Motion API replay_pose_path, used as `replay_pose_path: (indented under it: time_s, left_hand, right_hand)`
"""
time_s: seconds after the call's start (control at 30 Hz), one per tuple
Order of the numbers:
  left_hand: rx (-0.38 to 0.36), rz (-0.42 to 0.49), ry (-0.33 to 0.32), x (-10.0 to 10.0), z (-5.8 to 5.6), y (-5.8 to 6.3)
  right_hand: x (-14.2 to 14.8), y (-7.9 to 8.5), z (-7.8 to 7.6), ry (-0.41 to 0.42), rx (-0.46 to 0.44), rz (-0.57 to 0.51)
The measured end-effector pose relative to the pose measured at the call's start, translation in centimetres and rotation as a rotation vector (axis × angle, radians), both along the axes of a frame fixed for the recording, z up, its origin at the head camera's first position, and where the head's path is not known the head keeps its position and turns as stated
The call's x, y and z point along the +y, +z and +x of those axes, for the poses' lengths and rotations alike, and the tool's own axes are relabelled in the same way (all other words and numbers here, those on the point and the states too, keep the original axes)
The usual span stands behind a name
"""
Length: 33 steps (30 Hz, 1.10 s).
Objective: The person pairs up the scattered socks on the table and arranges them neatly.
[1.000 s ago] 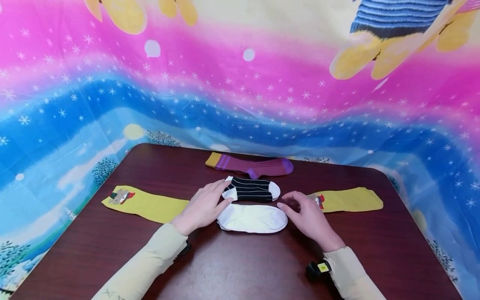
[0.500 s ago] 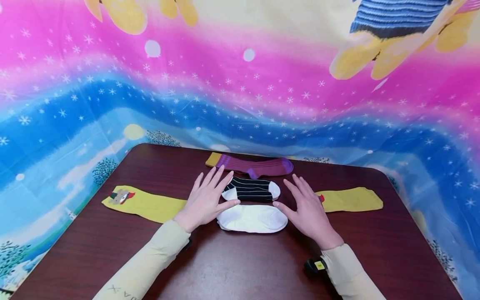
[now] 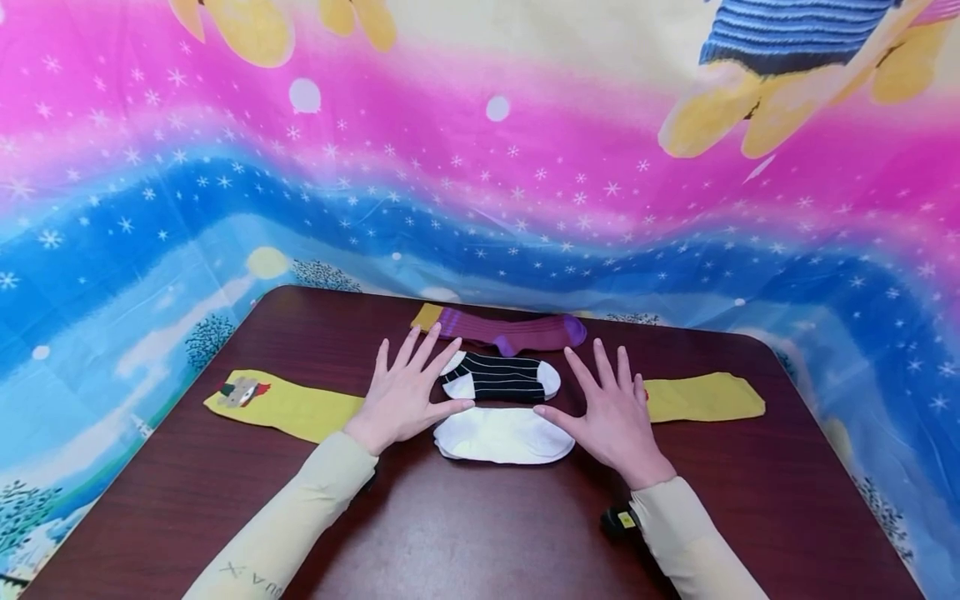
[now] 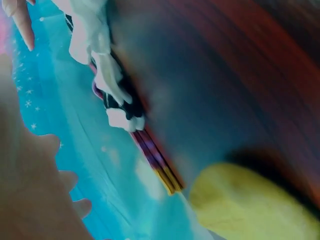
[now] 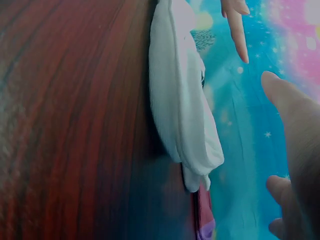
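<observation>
My left hand (image 3: 405, 392) is held with spread fingers above the left yellow sock (image 3: 292, 408), its thumb pointing at the white socks (image 3: 502, 435). Mirroring it, my right hand (image 3: 611, 417) spreads its fingers beside the right yellow sock (image 3: 705, 398) and covers that sock's inner end. Both hands hold nothing; in the wrist views they appear raised off the table. Between them the white socks lie flat, with black pinstriped socks (image 3: 506, 379) just behind. Farther back rest purple socks (image 3: 517, 333) with a yellow cuff. In the right wrist view the white socks (image 5: 175, 90) look layered.
The dark wooden table (image 3: 465, 533) has rounded far corners. A printed cloth (image 3: 465, 192) hangs close behind its back edge and around the sides. A black wrist camera (image 3: 619, 522) sits under the right sleeve (image 3: 690, 533).
Both hands have gone from loosely bent fingers to widely spread ones, lifting slightly. The right hand has shifted a little left and forward. The socks stay where they were.
</observation>
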<state>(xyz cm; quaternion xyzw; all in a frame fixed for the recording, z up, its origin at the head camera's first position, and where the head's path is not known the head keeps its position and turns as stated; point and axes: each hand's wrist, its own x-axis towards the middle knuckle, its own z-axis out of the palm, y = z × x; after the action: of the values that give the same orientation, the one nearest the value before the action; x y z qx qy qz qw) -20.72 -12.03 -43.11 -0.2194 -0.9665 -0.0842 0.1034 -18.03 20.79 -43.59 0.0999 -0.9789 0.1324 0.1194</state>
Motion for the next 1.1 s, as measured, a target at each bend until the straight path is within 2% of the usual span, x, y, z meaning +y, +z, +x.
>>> replay_pose_path:
  time_s: [0.2, 0.5, 1.1]
  left_hand:
    - [-0.017, -0.019, 0.025, -0.9, -0.5, -0.1]
    - [-0.037, -0.003, 0.029, -2.5, -1.1, 0.9]
    - [-0.053, 0.023, 0.047, -6.3, -1.3, 1.9]
  right_hand:
    - [-0.3, -0.1, -0.5, -0.018, -0.027, 0.030]
    - [-1.5, 0.1, -1.0, -0.004, -0.032, 0.010]
    - [-4.7, 0.6, -1.2, 0.034, -0.048, -0.027]
